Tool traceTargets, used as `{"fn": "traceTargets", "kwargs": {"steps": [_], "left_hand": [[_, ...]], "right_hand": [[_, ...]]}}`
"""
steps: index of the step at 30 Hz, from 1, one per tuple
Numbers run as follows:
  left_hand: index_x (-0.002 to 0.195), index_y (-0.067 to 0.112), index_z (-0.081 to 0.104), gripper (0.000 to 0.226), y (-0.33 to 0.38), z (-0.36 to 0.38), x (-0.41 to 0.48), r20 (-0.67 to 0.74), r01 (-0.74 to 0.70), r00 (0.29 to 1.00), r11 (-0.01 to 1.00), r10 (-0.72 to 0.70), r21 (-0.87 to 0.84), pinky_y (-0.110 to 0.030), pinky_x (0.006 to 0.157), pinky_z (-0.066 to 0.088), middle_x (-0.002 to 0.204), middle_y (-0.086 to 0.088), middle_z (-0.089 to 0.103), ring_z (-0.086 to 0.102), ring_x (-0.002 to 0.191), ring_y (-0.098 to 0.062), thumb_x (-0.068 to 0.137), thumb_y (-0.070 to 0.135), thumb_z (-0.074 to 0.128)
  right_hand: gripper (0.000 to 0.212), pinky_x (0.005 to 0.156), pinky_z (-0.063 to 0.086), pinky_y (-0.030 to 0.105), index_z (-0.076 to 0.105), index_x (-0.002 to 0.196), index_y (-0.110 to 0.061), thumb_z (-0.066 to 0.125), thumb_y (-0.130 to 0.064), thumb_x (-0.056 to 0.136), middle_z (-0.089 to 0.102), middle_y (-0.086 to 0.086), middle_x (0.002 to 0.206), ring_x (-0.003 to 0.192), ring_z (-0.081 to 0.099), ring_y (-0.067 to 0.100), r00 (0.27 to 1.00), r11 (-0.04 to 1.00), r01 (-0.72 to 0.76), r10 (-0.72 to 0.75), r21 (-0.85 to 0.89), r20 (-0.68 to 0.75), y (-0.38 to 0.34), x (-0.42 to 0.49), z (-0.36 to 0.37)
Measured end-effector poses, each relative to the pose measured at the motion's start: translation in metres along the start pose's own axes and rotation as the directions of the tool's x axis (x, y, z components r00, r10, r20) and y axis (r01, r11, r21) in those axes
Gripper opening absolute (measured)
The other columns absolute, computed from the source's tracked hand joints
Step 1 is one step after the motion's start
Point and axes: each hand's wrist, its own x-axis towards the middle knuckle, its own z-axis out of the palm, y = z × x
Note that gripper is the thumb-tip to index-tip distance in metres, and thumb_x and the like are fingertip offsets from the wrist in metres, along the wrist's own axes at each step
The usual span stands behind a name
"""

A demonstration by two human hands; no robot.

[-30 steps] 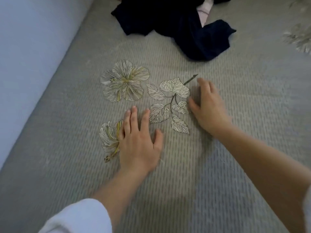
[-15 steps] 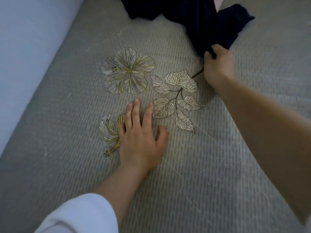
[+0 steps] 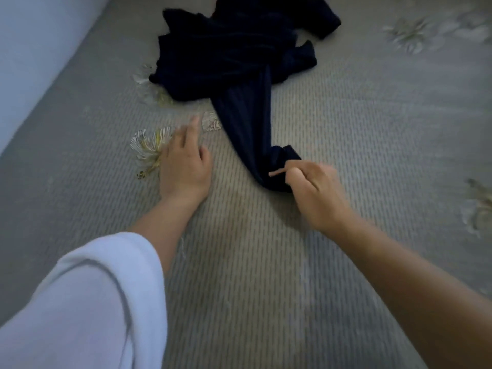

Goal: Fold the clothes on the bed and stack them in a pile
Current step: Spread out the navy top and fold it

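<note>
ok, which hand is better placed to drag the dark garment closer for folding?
Right. The right hand grips one end of the garment, which stretches from that hand back to the crumpled heap. The left hand is open beside the stretched part, holding nothing.

A: Where do we see our left hand?
B: Palm down, fingers loose and a little spread, their tips blurred. The wrist is straight, and the forearm is bare up to a pale sleeve.
A: And our right hand?
B: Knuckles up, fingers curled tight round a bunched end of the dark garment — only the forefinger pokes out leftward. That forearm is bare, coming in from our lower right.
</note>
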Motion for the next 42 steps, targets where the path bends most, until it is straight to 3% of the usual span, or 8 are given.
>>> {"fn": "traceTargets", "kwargs": {"steps": [6, 14, 18, 24, 29, 32, 38, 42], "left_hand": [[0.153, 0.022, 0.007, 0.072, 0.002, -0.035, -0.109, 0.121, 0.139, 0.986, 0.968, -0.115, -0.210, -0.035, 0.114, 0.016, 0.158, -0.014, 0.002, 0.012, 0.144, -0.027, 0.096, 0.030, 0.050], [0.147, 0.025, 0.030, 0.069, 0.019, -0.083, -0.176, 0.405, -0.057, 0.912, 0.957, -0.066, 0.285, -0.053, 0.117, 0.004, 0.160, 0.000, 0.008, -0.004, 0.147, -0.023, 0.086, 0.001, 0.051], [0.106, 0.018, 0.060, 0.030, 0.049, -0.117, -0.214, 0.571, -0.152, 0.818, 0.983, 0.067, 0.104, -0.038, 0.087, 0.045, 0.105, -0.002, 0.065, 0.059, 0.106, -0.027, 0.083, 0.002, 0.049], [0.094, 0.029, 0.065, 0.020, 0.063, -0.148, -0.303, 0.824, 0.066, 0.526, 0.955, 0.213, -0.290, -0.024, 0.062, 0.050, 0.072, 0.015, 0.064, 0.059, 0.065, 0.001, 0.076, 0.022, 0.063], [0.108, 0.032, 0.062, 0.039, 0.034, -0.144, -0.325, 0.694, 0.058, 0.703, 0.960, 0.154, -0.272, -0.002, 0.080, 0.034, 0.106, 0.012, 0.047, 0.045, 0.103, -0.003, 0.076, 0.009, 0.064], [0.119, 0.023, 0.051, 0.043, 0.020, -0.140, -0.305, 0.368, 0.340, 0.889, 0.931, -0.272, -0.134, -0.015, 0.094, 0.031, 0.121, -0.001, 0.041, 0.037, 0.115, -0.018, 0.079, 0.014, 0.065], [0.105, 0.005, 0.062, 0.032, 0.013, -0.128, -0.276, 0.623, 0.677, 0.660, 0.691, -0.419, -0.253, -0.033, 0.083, 0.046, 0.102, -0.003, 0.062, 0.059, 0.096, -0.018, 0.089, 0.033, 0.064], [0.081, 0.013, 0.063, 0.015, 0.027, -0.159, -0.272, 0.653, 0.798, 0.603, 0.358, -0.459, -0.484, -0.021, 0.056, 0.045, 0.075, 0.000, 0.064, 0.058, 0.061, -0.008, 0.090, 0.024, 0.058]], "right_hand": [[0.040, 0.043, 0.020, 0.025, 0.031, 0.049, -0.014, 0.045, -0.011, 0.087, 0.031, -0.004, 0.047, 0.042, 0.026, 0.006, 0.902, 0.961, -0.230, 0.270, -0.155, 0.337, -0.036, -0.097, -0.019], [0.033, 0.041, 0.027, 0.022, 0.037, 0.058, -0.015, 0.044, -0.024, 0.089, 0.042, -0.003, 0.059, 0.050, 0.035, 0.009, 0.533, 0.759, -0.185, 0.611, -0.624, 0.586, -0.053, -0.249, -0.033], [0.024, 0.055, 0.035, 0.022, 0.038, 0.067, -0.023, 0.043, -0.028, 0.090, 0.047, -0.008, 0.073, 0.067, 0.049, 0.012, 0.589, 0.628, -0.321, 0.718, -0.709, 0.369, -0.051, -0.295, -0.066], [0.010, 0.103, 0.031, 0.045, 0.048, 0.094, -0.020, 0.043, -0.027, 0.089, 0.059, -0.001, 0.109, 0.108, 0.051, 0.020, 0.770, 0.381, -0.302, 0.638, -0.874, 0.013, -0.047, -0.309, -0.090], [0.058, 0.103, 0.028, 0.040, 0.042, 0.134, -0.019, 0.057, -0.018, 0.078, 0.038, 0.000, 0.140, 0.128, 0.036, 0.023, 0.949, 0.642, -0.077, 0.283, -0.763, 0.142, -0.075, -0.310, -0.044], [0.075, 0.109, 0.024, 0.043, 0.022, 0.146, -0.025, 0.059, -0.026, 0.081, 0.017, 0.002, 0.152, 0.139, 0.018, 0.025, 0.912, 0.739, -0.032, 0.297, -0.673, 0.283, -0.082, -0.306, -0.002], [0.062, 0.116, 0.014, 0.040, 0.025, 0.147, -0.029, 0.053, -0.036, 0.092, 0.004, -0.001, 0.161, 0.148, -0.006, 0.019, 0.875, 0.721, -0.151, 0.416, -0.677, 0.247, -0.073, -0.326, 0.039], [0.028, 0.079, 0.044, 0.023, 0.063, 0.102, -0.029, 0.048, -0.008, 0.091, 0.066, -0.013, 0.105, 0.104, 0.060, 0.012, 0.882, 0.867, -0.427, 0.462, -0.255, 0.091, -0.094, -0.320, 0.010]]}}
